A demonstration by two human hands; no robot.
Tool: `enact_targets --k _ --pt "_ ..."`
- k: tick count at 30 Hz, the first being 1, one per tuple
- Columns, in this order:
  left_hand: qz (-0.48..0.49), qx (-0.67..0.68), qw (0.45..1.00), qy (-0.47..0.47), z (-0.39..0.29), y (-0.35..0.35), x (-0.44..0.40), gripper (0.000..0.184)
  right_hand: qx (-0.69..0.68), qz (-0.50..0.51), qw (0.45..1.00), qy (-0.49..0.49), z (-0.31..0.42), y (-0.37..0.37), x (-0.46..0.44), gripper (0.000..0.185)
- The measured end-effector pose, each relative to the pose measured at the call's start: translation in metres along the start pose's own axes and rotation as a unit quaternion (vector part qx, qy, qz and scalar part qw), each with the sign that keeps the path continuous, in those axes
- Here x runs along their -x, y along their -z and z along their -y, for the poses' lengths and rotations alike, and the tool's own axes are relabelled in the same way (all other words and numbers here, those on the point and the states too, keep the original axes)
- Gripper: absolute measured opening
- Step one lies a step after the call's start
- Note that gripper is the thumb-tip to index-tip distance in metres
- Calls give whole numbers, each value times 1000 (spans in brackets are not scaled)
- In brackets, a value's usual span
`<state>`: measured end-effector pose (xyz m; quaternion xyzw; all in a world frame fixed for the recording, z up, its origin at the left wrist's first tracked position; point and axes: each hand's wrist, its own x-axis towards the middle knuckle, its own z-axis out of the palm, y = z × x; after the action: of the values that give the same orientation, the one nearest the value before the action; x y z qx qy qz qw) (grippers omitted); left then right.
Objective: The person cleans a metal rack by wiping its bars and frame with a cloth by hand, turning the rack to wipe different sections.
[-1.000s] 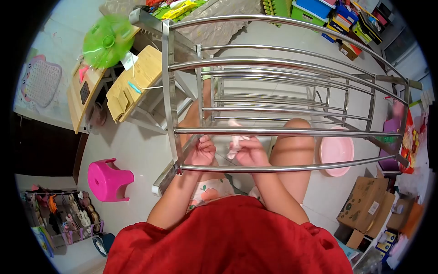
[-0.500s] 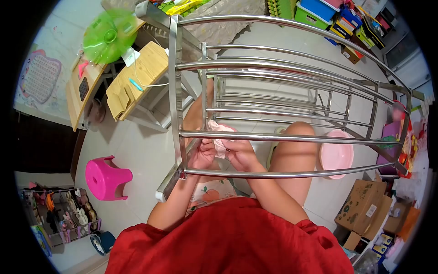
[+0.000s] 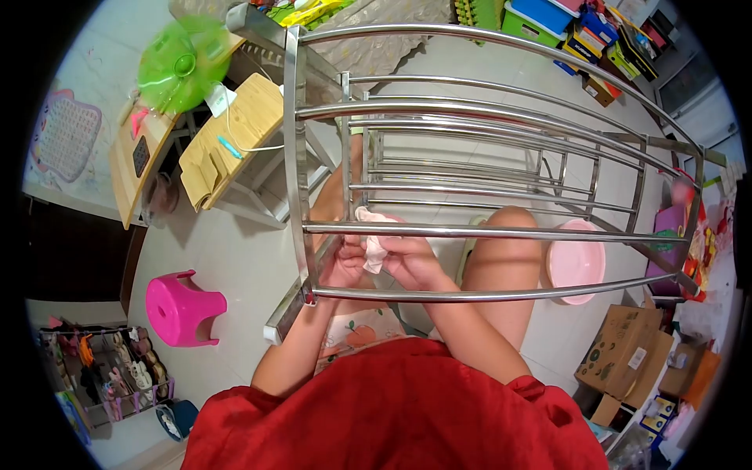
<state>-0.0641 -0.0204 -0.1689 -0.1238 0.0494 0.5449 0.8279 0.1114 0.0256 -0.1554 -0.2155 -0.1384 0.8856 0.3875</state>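
A stainless steel rack (image 3: 470,232) with long curved bars lies in front of me, tilted across my view. Behind its lower bars, my left hand (image 3: 342,265) has its fingers closed on a crumpled pale pink cloth (image 3: 374,255). My right hand (image 3: 413,262) pinches the same cloth from the other side. One bar crosses in front of the cloth and hides part of it. Whether the cloth touches the rack I cannot tell. The rack's square end post (image 3: 291,313) runs beside my left wrist.
A pink basin (image 3: 576,291) stands on the floor beyond my knee. To the left are a magenta stool (image 3: 168,309), a wooden desk (image 3: 258,117) and a green fan (image 3: 184,86). Cardboard boxes (image 3: 615,345) sit at the right, and a shoe rack (image 3: 102,372) is at lower left.
Both hands still hold the cloth, which has shifted slightly and hangs a little differently between the fingers. The whole view has moved slightly; the rack appears a little further left.
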Motion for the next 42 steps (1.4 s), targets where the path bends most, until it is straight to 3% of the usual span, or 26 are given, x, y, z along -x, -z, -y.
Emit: enact_targets --k 3,7,10,14,16,18,21,22,24,26,28,29,32,34,38,42 --pt "-13 8 999 -34 3 1 2 29 -9 28 999 -25 3 -9 5 54" --pt "19 10 999 -36 9 -2 -2 29 5 -7 999 39 11 12 16 52" --pt "-27 -5 998 -63 13 -10 -2 18 7 -8 999 51 24 24 29 52" --pt "-10 -5 999 -51 12 5 2 23 30 -76 995 58 29 33 42 49" --pt "-69 -76 987 -121 16 6 8 25 57 -115 991 47 32 30 49 46" --pt "-34 -90 990 -102 20 22 13 26 27 -156 987 15 36 25 59 39" --pt "-237 -307 920 -53 45 13 14 27 83 -163 983 -15 31 30 60 33" --pt "-238 -308 920 -52 55 2 11 27 81 -163 983 -16 28 31 59 33" --pt "-209 -449 866 -62 68 -14 4 25 119 -156 980 -15 22 29 56 29" --pt "-195 -471 857 -73 68 -14 -1 23 145 -172 974 -20 24 22 60 25" --pt "-172 -580 785 -133 64 -4 -5 24 156 -168 972 -41 25 21 62 25" --pt "-174 -590 778 -130 62 -1 -5 19 155 -168 973 -40 24 22 63 25" --pt "-180 -540 810 -139 66 -6 -3 14 176 -178 968 -21 20 30 65 28" --pt "-183 -534 814 -136 69 -11 -2 13 203 -129 971 12 20 28 66 35" --pt "-173 -541 813 -128 75 -19 1 15 351 -104 929 62 18 20 81 39" --pt "-163 -566 801 -109 76 -25 1 14 319 -136 937 37 22 26 85 46"
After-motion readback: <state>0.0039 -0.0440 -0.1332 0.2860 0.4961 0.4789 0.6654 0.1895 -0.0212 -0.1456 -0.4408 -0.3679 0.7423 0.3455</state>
